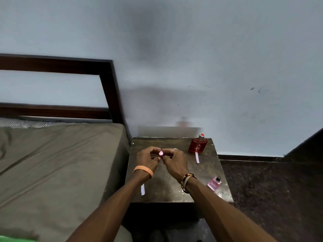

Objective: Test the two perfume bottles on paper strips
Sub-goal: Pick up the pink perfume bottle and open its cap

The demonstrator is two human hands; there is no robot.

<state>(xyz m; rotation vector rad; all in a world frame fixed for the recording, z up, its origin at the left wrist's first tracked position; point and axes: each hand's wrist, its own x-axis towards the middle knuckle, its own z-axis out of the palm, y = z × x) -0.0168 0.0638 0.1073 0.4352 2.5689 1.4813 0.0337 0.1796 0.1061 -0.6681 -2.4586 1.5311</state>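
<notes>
Two hands meet over the middle of the dark bench [167, 187], and between them sits a small pink cap [161, 153]. Left hand [148, 158], orange band on the wrist, has its fingers curled in, pinching at the cap's 9 o'clock side; right hand [174, 161], ring and bracelets showing, closes its fingertips on it from 3 o'clock. A thin pale strip seems to run across behind the fingers, too small to be sure. Red perfume bottle [198, 145] stands upright at the bench's 1 o'clock corner, one paper strip [197, 158] lying just at its base. Pink perfume bottle [214, 183] rests uncapped at 4 o'clock, near the right wrist. Another paper strip [143, 189] lies at 7 o'clock, beside the left forearm.
</notes>
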